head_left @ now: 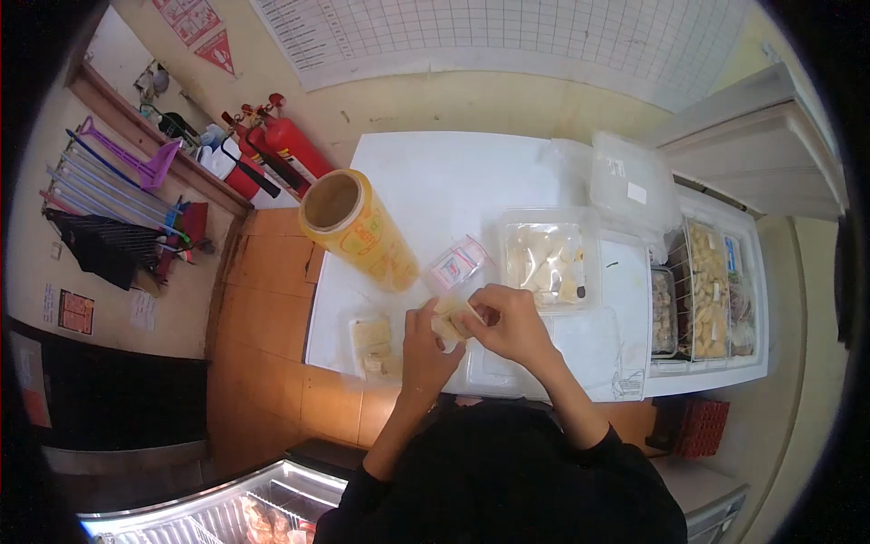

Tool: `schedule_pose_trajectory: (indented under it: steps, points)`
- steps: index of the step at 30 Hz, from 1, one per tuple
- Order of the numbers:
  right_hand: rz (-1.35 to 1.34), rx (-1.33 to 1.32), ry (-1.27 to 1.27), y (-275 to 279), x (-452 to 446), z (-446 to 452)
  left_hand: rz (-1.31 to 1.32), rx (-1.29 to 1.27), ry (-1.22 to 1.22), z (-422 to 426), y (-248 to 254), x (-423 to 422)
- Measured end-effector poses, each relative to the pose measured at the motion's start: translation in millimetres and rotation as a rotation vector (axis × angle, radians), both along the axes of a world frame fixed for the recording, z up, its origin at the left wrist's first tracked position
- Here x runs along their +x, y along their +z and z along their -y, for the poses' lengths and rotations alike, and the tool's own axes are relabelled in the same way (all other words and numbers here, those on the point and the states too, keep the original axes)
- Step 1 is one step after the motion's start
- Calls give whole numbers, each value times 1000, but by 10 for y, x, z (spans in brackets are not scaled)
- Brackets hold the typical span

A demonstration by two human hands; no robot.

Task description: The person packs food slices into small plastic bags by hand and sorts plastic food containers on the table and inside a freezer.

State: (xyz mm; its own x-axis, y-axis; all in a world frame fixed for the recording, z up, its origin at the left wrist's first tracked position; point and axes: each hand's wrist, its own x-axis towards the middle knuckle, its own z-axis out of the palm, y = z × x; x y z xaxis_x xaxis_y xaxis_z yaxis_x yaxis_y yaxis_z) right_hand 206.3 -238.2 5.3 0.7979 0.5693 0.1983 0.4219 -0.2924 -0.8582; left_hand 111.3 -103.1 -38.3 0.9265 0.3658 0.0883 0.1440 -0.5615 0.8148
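Observation:
Between my two hands is a small pale cream piece [448, 324], perhaps food; its exact kind cannot be made out. My left hand [429, 354] grips its left side with the fingers curled. From the right, my right hand [510, 325] pinches its edge between thumb and fingers. Left of my left hand lies a clear plastic tray of pale pieces [372, 347]. A clear plastic box [547, 263] holding similar pale pieces stands beyond my right hand. Just past my fingers is a small plastic packet with pink and blue print [460, 261].
A big yellow roll of cling film [376, 240] stands on the white work surface [435, 172]. Stacked clear containers [634, 186] sit at the back right, beside an open chest freezer [711, 358] with filled baskets. Red fire extinguishers [294, 145] stand behind, left.

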Motion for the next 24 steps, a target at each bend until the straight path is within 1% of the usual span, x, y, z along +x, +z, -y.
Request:
schedule_pose_trajectory:
  steps: [3, 4, 6, 7, 10, 12, 13, 15, 17, 19, 21, 22, 24]
  points:
    - [63, -34, 64, -1, 1, -43, 24, 10, -19, 3, -2, -26]
    - [64, -33, 65, -16, -18, -61, 29, 14, -40, 11, -1, -40]
    - [176, -64, 52, -54, -47, -121, 11, 4, -30, 25, 14, -58]
    - [179, -62, 53, -72, -62, -143, -10, -7, -20, 27, 21, -66]
    - [164, -53, 52, -149, -105, -192, 70, 54, 4, 9, -48, -92]
    - [83, -48, 54, -196, -114, -221, 50, 38, 21, -10, -43, -129]
    - [85, -46, 57, -192, -110, -221, 29, 22, 33, -24, -35, -143]
    - [79, -116, 80, -177, -83, -217, 51, 45, 49, -51, -28, -170]
    - [88, -130, 107, -134, -83, -237, 72, 67, 63, -70, -36, -193]
    - [94, -145, 130, -112, -89, -262, 39, 26, 61, -79, -53, -216]
    - [57, -217, 191, -104, -104, -314, 21, 26, 63, -63, -47, -239]
    - [58, -215, 188, -136, -109, -327, 2, 24, 66, -58, -43, -248]
    - [60, -98, 154, -253, -125, -366, 4, 29, 73, -62, -33, -267]
